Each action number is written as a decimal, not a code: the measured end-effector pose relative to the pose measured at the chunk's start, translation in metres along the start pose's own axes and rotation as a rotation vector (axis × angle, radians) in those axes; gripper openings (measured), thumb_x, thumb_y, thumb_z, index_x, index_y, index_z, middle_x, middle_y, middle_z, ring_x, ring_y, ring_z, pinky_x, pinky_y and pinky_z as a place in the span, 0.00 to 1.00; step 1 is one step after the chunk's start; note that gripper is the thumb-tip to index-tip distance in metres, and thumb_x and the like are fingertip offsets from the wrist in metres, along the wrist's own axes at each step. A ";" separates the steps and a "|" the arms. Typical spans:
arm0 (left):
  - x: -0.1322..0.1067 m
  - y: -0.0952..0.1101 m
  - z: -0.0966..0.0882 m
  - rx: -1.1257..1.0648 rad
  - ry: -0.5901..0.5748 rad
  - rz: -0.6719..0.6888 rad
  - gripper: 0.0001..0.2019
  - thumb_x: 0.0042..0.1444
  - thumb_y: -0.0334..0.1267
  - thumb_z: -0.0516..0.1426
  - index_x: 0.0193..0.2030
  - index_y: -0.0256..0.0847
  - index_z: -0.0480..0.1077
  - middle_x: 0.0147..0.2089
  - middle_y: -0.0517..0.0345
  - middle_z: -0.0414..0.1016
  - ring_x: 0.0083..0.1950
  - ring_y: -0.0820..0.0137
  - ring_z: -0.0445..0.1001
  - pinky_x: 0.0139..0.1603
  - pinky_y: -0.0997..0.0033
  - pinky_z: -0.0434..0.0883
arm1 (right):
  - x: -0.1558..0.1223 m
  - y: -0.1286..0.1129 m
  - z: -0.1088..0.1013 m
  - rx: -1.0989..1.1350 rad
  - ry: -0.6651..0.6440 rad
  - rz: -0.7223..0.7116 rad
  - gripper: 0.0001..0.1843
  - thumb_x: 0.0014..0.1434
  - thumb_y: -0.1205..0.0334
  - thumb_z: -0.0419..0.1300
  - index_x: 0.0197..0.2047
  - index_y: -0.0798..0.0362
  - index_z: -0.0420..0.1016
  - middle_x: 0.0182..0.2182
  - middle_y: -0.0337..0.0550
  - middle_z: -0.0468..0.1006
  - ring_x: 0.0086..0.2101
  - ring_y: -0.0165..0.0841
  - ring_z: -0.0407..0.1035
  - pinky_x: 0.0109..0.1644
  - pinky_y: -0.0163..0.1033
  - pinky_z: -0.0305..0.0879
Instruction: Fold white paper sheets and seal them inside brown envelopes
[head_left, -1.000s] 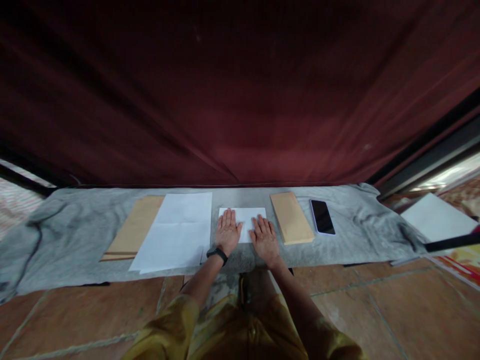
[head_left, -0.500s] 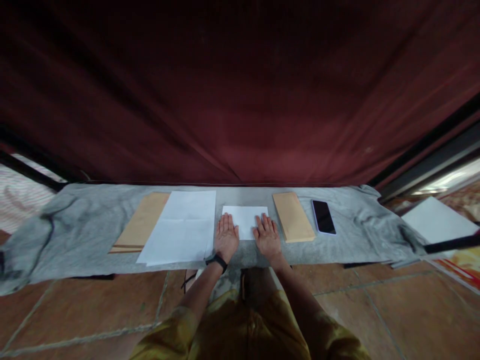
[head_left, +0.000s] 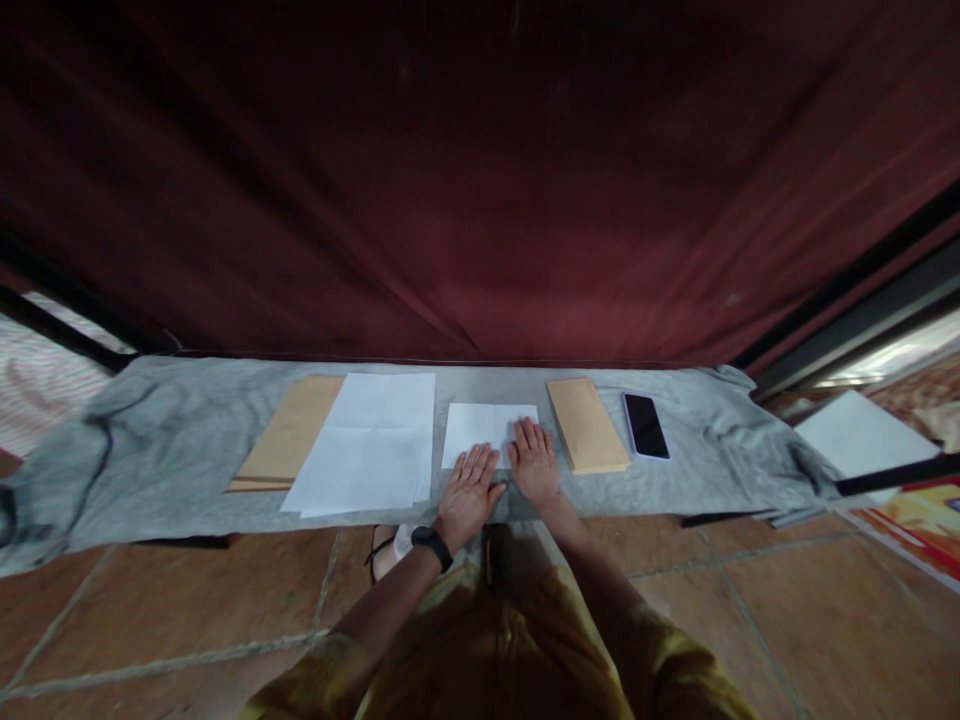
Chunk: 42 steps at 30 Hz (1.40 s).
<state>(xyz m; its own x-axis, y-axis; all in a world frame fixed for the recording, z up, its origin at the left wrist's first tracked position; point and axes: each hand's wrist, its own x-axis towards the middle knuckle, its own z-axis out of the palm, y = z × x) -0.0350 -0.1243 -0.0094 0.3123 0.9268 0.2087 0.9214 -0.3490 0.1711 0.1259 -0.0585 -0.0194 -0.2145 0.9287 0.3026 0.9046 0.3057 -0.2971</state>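
Observation:
A folded white sheet of paper (head_left: 480,425) lies in front of me on the grey cloth (head_left: 495,385). My left hand (head_left: 466,500), with a black watch on its wrist, rests flat across the paper's near edge, fingers stretched out. On the paper's right part my right hand (head_left: 534,462) lies flat, fingers extended. Both palms face down and grip nothing. To the left, larger white sheets (head_left: 367,450) overlap brown envelopes (head_left: 292,432). Close by on the right is a stack of brown envelopes (head_left: 589,425).
A phone (head_left: 646,426) with a dark screen lies right of the envelope stack. Behind the cloth-covered surface hangs a dark red curtain (head_left: 480,250). Dark metal bars (head_left: 885,290) stand at both sides. A white board-like thing (head_left: 862,435) is at the far right, above the tiled floor (head_left: 750,580).
My left hand has slid from the paper's left side toward its near edge and rightward. My right hand stays on the right part of the paper. The view has shifted slightly.

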 end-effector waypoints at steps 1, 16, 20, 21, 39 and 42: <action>0.000 0.000 0.001 0.003 0.000 -0.002 0.28 0.69 0.46 0.49 0.72 0.36 0.58 0.75 0.46 0.56 0.77 0.56 0.50 0.75 0.47 0.53 | 0.000 -0.004 0.001 0.023 -0.012 -0.021 0.28 0.73 0.58 0.44 0.71 0.59 0.61 0.70 0.56 0.59 0.69 0.45 0.53 0.71 0.57 0.49; -0.005 -0.001 0.003 -0.003 0.016 -0.018 0.29 0.69 0.45 0.47 0.73 0.33 0.56 0.75 0.43 0.55 0.77 0.59 0.50 0.76 0.50 0.50 | -0.012 0.001 0.001 -0.046 -0.043 -0.102 0.27 0.74 0.56 0.45 0.71 0.52 0.61 0.70 0.53 0.59 0.68 0.44 0.56 0.70 0.53 0.50; -0.009 -0.002 0.004 -0.002 0.025 -0.061 0.33 0.68 0.49 0.50 0.73 0.30 0.54 0.76 0.38 0.52 0.78 0.57 0.48 0.76 0.50 0.51 | -0.016 0.006 0.001 -0.088 -0.015 -0.090 0.27 0.74 0.55 0.46 0.71 0.53 0.61 0.70 0.54 0.60 0.67 0.44 0.58 0.69 0.53 0.51; -0.010 -0.003 0.004 -0.003 0.032 -0.075 0.34 0.68 0.50 0.50 0.73 0.29 0.54 0.76 0.37 0.52 0.78 0.56 0.48 0.75 0.50 0.51 | -0.017 0.008 0.000 -0.096 -0.010 -0.086 0.27 0.73 0.55 0.46 0.71 0.53 0.60 0.70 0.54 0.60 0.67 0.44 0.58 0.69 0.53 0.52; -0.013 -0.021 0.007 -0.545 0.247 -0.457 0.29 0.64 0.40 0.51 0.71 0.36 0.58 0.76 0.40 0.54 0.77 0.55 0.50 0.74 0.48 0.55 | -0.033 -0.020 -0.014 0.069 -0.132 -0.227 0.26 0.72 0.57 0.50 0.69 0.54 0.64 0.70 0.51 0.61 0.69 0.42 0.54 0.73 0.55 0.48; 0.006 -0.029 -0.002 -0.809 0.320 -0.653 0.25 0.58 0.40 0.57 0.63 0.38 0.67 0.67 0.42 0.68 0.71 0.56 0.63 0.69 0.52 0.63 | -0.032 -0.029 -0.014 0.074 -0.141 -0.192 0.25 0.72 0.57 0.50 0.69 0.53 0.64 0.69 0.51 0.62 0.69 0.42 0.55 0.73 0.55 0.47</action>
<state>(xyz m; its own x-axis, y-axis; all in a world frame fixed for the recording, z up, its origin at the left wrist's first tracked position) -0.0604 -0.1088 -0.0116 -0.3651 0.9284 0.0687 0.4259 0.1009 0.8991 0.1113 -0.0999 -0.0078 -0.4337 0.8706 0.2324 0.8139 0.4892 -0.3136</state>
